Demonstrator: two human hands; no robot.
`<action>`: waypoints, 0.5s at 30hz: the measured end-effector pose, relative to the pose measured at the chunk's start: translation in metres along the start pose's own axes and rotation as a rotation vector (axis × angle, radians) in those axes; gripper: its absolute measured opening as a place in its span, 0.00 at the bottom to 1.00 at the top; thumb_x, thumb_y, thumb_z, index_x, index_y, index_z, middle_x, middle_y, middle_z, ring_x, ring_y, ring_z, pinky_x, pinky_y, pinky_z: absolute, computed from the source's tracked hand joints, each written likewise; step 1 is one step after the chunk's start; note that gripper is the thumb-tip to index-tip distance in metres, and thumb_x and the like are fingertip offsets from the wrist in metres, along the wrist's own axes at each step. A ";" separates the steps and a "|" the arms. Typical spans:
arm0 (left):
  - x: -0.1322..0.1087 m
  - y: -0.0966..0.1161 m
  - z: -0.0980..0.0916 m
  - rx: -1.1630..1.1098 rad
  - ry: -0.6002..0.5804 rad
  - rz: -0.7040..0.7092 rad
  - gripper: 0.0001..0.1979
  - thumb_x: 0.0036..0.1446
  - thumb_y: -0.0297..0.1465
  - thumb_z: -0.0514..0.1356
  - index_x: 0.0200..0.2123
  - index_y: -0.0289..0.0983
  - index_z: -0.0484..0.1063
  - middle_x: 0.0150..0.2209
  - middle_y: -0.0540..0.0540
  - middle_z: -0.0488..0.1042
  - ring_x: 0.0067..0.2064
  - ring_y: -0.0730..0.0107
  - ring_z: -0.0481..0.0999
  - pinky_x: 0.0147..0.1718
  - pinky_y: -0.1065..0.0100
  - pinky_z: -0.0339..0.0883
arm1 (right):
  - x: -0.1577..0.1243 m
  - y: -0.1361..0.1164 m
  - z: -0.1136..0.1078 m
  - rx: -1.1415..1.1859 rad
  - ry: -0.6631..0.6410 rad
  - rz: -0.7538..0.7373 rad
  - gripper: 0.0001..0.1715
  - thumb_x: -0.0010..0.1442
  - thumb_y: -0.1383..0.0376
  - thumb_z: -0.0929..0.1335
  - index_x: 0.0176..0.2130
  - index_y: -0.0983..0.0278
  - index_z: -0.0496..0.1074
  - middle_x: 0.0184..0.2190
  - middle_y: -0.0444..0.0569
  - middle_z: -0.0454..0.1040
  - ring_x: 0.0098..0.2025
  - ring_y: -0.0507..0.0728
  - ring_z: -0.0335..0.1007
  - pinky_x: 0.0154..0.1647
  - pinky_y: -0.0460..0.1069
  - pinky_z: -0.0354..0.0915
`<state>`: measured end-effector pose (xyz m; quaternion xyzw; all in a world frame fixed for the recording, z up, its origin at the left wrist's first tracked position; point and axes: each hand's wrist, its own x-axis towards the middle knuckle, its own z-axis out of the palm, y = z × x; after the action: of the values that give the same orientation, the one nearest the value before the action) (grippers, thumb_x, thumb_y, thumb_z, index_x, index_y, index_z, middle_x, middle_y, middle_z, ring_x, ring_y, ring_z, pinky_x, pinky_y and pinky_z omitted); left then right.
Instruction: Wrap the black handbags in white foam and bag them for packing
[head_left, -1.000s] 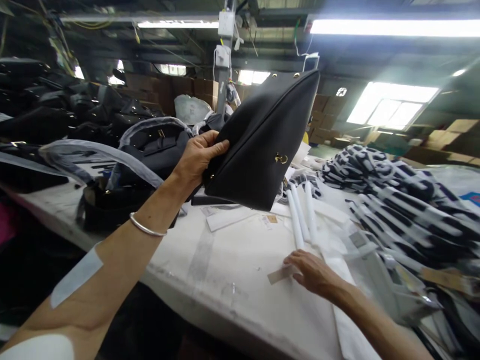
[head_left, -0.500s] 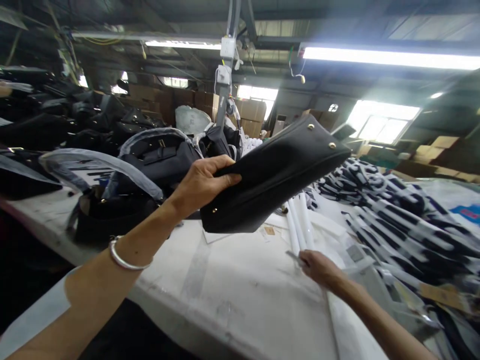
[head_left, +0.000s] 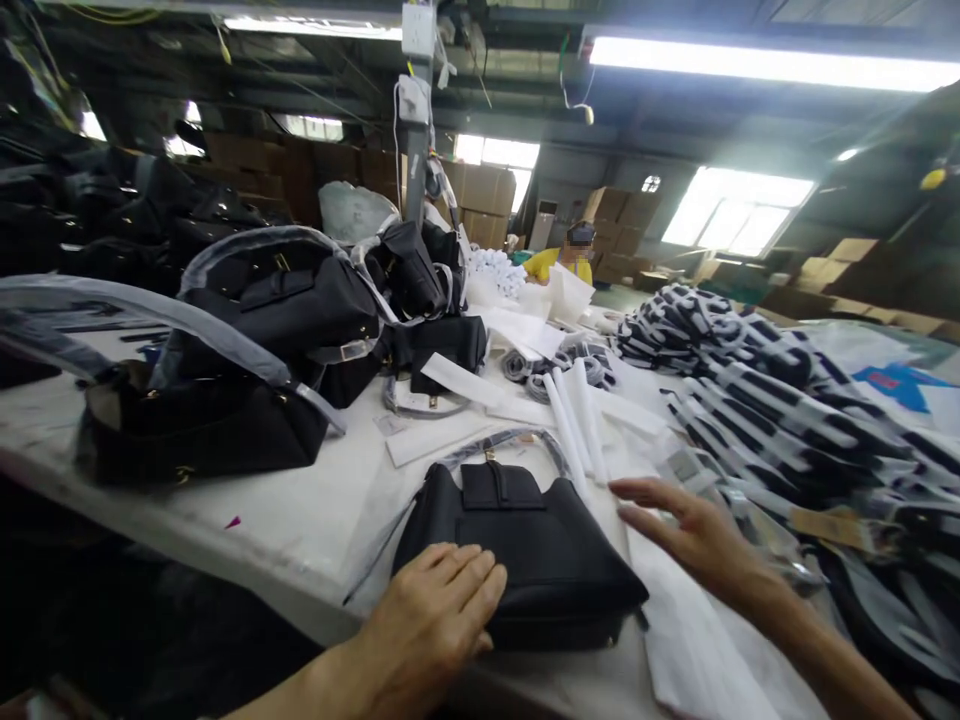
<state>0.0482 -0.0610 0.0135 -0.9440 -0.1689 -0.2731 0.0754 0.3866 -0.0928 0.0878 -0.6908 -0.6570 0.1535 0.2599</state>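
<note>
A black handbag (head_left: 517,540) with gold hardware lies on the worktable in front of me, its flap and plastic-wrapped handle (head_left: 540,440) pointing away. My left hand (head_left: 442,610) rests on the bag's near left part, fingers stretched out flat and side by side; its thumb is partly hidden. To the right of the bag my right hand (head_left: 686,525) hovers with fingers apart and nothing visible in them. Just beyond its fingertips are several white rolls (head_left: 574,420). Loose white sheeting (head_left: 697,640) hangs along the table below that hand.
Finished-looking black handbags with wrapped handles (head_left: 202,430) stand on the left of the table (head_left: 330,520). Coiled grey straps (head_left: 525,372) and white strips lie behind. A heap of black-and-white wrapped pieces (head_left: 780,430) fills the right. A person in yellow (head_left: 559,262) is in the background.
The bag has come down from the air onto the table, and my left hand now lies flat on it. My right hand has opened; the small flat object it held is no longer visible there.
</note>
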 end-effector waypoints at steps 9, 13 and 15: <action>-0.007 0.002 0.009 0.053 0.129 -0.037 0.18 0.67 0.25 0.48 0.57 0.32 0.68 0.53 0.42 0.77 0.54 0.63 0.76 0.53 0.63 0.68 | -0.040 -0.038 0.075 -0.242 -0.239 -0.435 0.43 0.48 0.68 0.75 0.62 0.60 0.68 0.61 0.56 0.68 0.62 0.69 0.65 0.64 0.63 0.62; -0.007 0.000 0.007 -0.013 0.045 -0.062 0.19 0.68 0.32 0.51 0.59 0.33 0.65 0.55 0.40 0.75 0.55 0.61 0.75 0.54 0.61 0.69 | -0.033 -0.036 0.089 -0.336 -0.219 -0.494 0.42 0.47 0.72 0.71 0.62 0.63 0.67 0.61 0.57 0.68 0.61 0.68 0.67 0.61 0.61 0.66; -0.010 -0.005 -0.004 -0.046 0.055 -0.119 0.21 0.67 0.34 0.53 0.61 0.35 0.63 0.57 0.40 0.73 0.58 0.60 0.73 0.57 0.58 0.67 | -0.032 -0.034 0.090 -0.366 -0.181 -0.552 0.40 0.48 0.72 0.70 0.61 0.63 0.69 0.60 0.56 0.70 0.58 0.67 0.70 0.58 0.59 0.68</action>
<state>0.0366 -0.0600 0.0121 -0.9259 -0.2165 -0.3066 0.0420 0.3058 -0.1099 0.0296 -0.5057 -0.8562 0.0177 0.1041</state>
